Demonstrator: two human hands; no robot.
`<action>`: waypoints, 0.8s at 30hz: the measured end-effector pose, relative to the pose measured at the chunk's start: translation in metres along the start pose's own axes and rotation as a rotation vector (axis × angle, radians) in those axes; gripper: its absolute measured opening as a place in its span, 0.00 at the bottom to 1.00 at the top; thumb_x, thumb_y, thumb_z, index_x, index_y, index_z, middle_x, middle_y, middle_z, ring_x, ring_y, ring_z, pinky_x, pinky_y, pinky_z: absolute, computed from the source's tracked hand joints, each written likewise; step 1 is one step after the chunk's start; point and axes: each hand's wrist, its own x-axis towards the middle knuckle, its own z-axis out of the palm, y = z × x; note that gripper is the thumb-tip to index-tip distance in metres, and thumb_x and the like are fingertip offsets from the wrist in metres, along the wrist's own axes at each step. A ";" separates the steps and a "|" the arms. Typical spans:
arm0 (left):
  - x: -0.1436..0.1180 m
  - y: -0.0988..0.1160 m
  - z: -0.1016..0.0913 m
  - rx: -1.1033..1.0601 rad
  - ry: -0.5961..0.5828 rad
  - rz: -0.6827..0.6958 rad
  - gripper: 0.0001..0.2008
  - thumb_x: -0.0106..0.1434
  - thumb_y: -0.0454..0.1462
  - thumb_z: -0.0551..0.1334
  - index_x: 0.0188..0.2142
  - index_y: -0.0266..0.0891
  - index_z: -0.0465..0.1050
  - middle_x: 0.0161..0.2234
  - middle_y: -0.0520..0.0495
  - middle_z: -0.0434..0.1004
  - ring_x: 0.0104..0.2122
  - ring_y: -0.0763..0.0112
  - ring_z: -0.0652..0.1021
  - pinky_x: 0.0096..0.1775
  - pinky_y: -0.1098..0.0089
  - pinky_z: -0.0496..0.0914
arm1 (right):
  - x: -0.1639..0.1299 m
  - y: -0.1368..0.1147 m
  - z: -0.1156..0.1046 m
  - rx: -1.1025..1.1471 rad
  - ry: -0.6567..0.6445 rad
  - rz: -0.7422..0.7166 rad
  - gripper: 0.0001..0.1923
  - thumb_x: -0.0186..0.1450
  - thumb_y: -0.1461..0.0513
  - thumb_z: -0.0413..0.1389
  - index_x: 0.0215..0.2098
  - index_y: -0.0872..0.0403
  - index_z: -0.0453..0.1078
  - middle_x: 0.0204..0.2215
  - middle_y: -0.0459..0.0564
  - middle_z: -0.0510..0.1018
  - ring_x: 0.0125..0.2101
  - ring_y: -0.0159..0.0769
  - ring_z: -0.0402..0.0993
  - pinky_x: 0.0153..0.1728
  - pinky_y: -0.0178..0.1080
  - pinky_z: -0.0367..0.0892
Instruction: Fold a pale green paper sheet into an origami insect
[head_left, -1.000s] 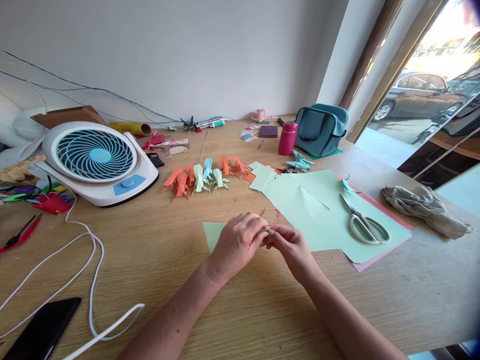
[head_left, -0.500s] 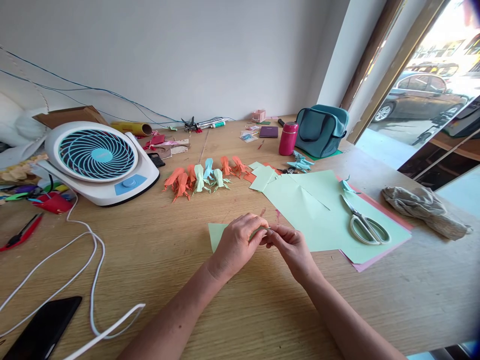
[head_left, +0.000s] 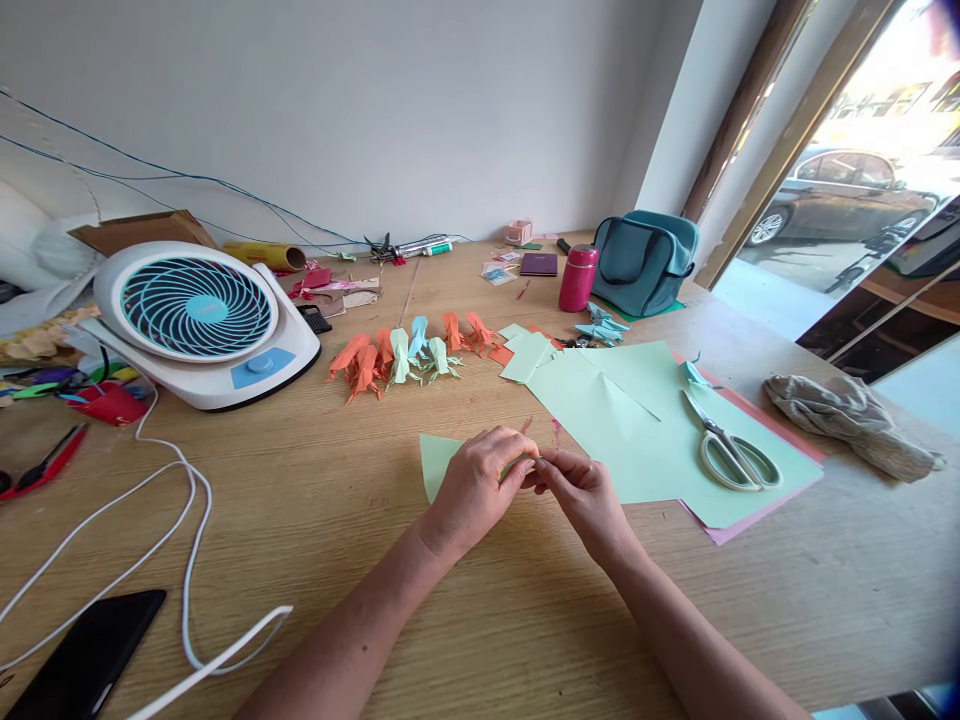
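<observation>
My left hand [head_left: 474, 487] and my right hand [head_left: 586, 497] meet at the middle of the wooden table [head_left: 420, 610], fingertips pinched together on a small folded piece of pale green paper [head_left: 528, 461]. Most of that piece is hidden by my fingers. A flat pale green paper square [head_left: 436, 460] lies on the table under my left hand. Behind my hands stands a row of folded orange, green and blue paper figures [head_left: 405, 358].
Large green sheets [head_left: 622, 410] with white-handled scissors [head_left: 731, 449] lie at right, over a pink sheet. A white and teal fan [head_left: 201, 318], white cable [head_left: 176, 520] and black phone [head_left: 86, 660] sit at left. A red bottle [head_left: 576, 277], teal bag [head_left: 642, 258] and crumpled cloth [head_left: 851, 420] stand farther back.
My hands have stayed pinched on the small green piece with only slight finger movement. The view has drifted a little, so the table's things sit slightly further right.
</observation>
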 end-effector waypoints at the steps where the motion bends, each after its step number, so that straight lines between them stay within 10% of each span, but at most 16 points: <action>1: 0.000 0.000 0.000 0.006 0.000 -0.001 0.08 0.66 0.27 0.59 0.40 0.42 0.70 0.38 0.51 0.75 0.40 0.69 0.75 0.44 0.70 0.68 | 0.000 0.000 0.000 -0.001 0.000 0.000 0.17 0.64 0.49 0.59 0.40 0.53 0.81 0.29 0.50 0.82 0.31 0.37 0.76 0.34 0.39 0.68; 24: 0.000 -0.002 0.002 -0.058 0.020 -0.080 0.07 0.64 0.27 0.60 0.36 0.41 0.69 0.37 0.51 0.75 0.38 0.69 0.76 0.43 0.69 0.69 | 0.001 0.006 -0.001 -0.019 -0.030 -0.006 0.16 0.67 0.51 0.58 0.45 0.51 0.80 0.33 0.50 0.83 0.34 0.38 0.78 0.36 0.39 0.69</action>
